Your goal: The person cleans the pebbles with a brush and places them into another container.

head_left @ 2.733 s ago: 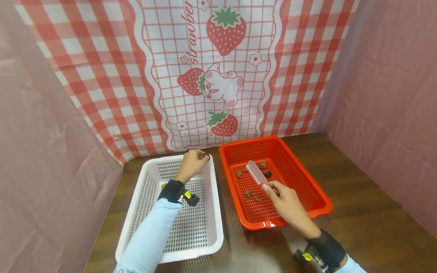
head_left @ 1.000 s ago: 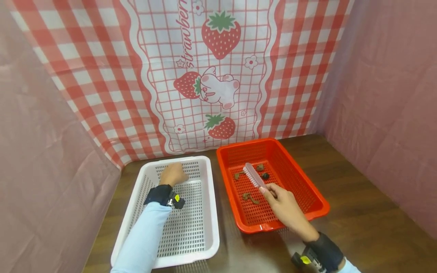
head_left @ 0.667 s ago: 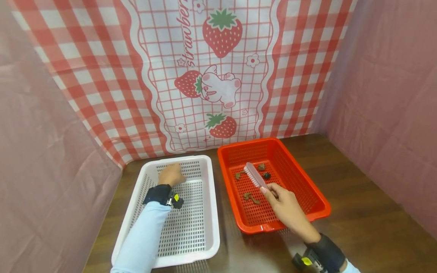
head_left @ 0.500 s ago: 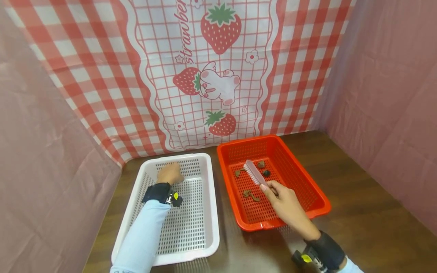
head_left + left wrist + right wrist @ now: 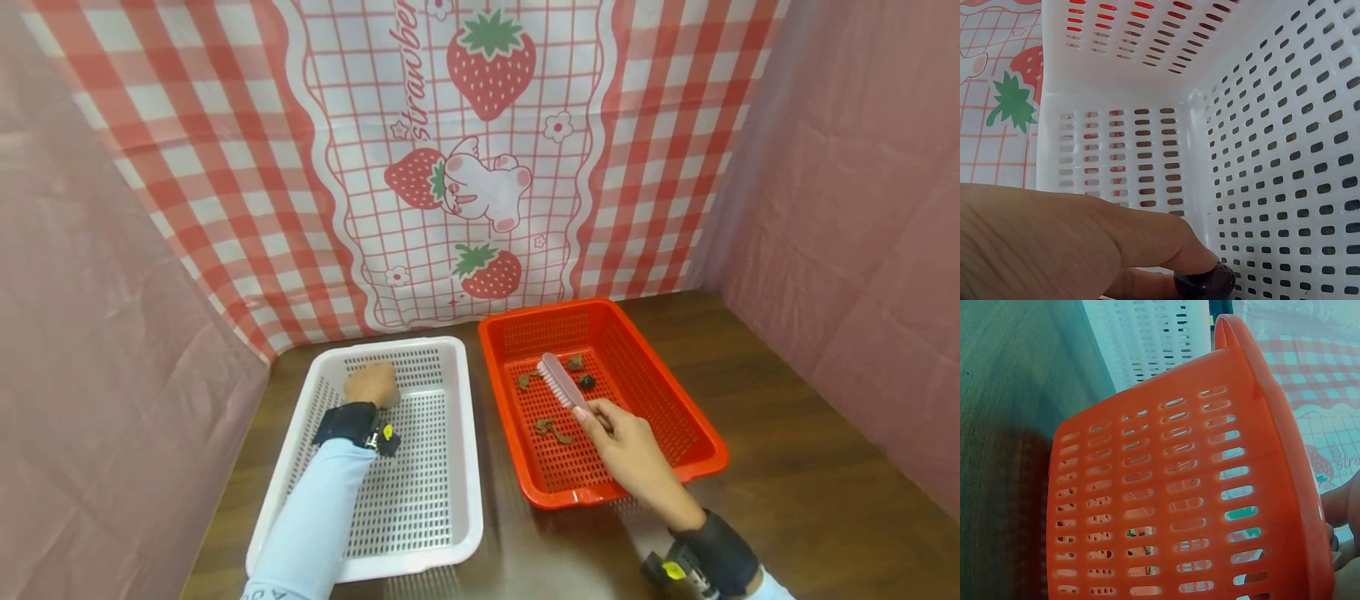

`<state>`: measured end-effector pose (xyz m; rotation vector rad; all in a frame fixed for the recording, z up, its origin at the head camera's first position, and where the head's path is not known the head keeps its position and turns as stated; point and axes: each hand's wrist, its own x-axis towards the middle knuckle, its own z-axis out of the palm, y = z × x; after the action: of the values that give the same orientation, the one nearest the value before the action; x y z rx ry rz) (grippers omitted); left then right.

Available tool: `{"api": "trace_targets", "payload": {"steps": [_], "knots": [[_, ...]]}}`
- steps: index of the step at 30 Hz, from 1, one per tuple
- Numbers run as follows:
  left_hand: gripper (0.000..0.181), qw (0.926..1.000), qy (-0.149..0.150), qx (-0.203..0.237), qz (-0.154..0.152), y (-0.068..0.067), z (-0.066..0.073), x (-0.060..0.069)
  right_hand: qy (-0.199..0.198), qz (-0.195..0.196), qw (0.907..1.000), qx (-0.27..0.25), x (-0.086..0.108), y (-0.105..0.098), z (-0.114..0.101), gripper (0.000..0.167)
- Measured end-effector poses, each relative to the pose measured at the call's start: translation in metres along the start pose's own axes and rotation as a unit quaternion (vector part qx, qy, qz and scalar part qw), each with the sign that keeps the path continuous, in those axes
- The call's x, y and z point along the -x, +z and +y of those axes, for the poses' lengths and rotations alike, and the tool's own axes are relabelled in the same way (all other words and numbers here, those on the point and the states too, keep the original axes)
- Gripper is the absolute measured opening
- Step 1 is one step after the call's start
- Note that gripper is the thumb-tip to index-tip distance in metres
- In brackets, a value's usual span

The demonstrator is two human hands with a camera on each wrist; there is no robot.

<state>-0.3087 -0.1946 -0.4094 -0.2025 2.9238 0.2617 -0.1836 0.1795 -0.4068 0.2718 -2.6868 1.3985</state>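
Over at the far end of the white basket point(image 5: 412, 500), a dark, shiny round thing point(image 5: 1204, 284) sits right at the fingertips of the left hand point(image 5: 372, 385). You only get a proper look at it from the left wrist cam, since from the head cam the hand covers it completely. Fingers are pinched in narrow, just the width of the thing, with one digit pressing its upper side and another against its left as that cam sees it. It's just beside the line where the basket's far wall meets the floor; can't tell if it's actually touching the plastic.

Other side: the right hand point(image 5: 630, 446) has its fingers curled round the handle of a pink brush point(image 5: 562, 381), no gap to speak of. The brush slants up over the red basket point(image 5: 667, 417), pale bristles facing left. Below it on that basket's floor are a few brown pieces point(image 5: 552, 430) and a small black lump point(image 5: 587, 382). Both baskets stand on a brown worktop point(image 5: 787, 450).
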Motion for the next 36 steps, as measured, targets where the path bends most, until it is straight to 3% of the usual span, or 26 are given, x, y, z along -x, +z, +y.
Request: {"api": "trace_targets", "payload": {"steps": [6,20,26,29,31,33,36], "knots": [[0.046,0.9999,-0.008,-0.009,-0.002,0.005,-0.001,0.002,-0.003,0.004,1.0,-0.003,0.001,0.002,0.003,0.03],[0.02,0.9984,0.021,-0.022,0.047,0.01,-0.006,0.002,-0.021,0.034,0.9992,-0.004,0.002,0.001,0.003,0.029],[0.03,0.9994,0.019,-0.017,0.025,0.007,-0.002,-0.001,-0.011,0.047,0.9987,-0.018,0.002,-0.001,0.002,0.028],[0.032,0.999,0.032,0.015,0.029,-0.001,0.008,-0.003,0.0,0.055,0.9962,-0.068,0.002,-0.003,0.003,0.034],[0.024,0.9963,0.055,0.042,0.051,-0.008,0.021,-0.003,0.016,0.058,0.9896,-0.13,0.004,-0.005,0.004,0.038],[0.021,0.9903,0.086,0.066,0.086,-0.017,0.039,-0.002,0.034,0.057,0.9771,-0.202,0.005,-0.006,0.004,0.042],[0.039,0.9751,0.149,0.094,0.135,-0.031,0.069,0.002,0.047,0.049,0.9561,-0.285,0.006,-0.006,0.003,0.047]]}}
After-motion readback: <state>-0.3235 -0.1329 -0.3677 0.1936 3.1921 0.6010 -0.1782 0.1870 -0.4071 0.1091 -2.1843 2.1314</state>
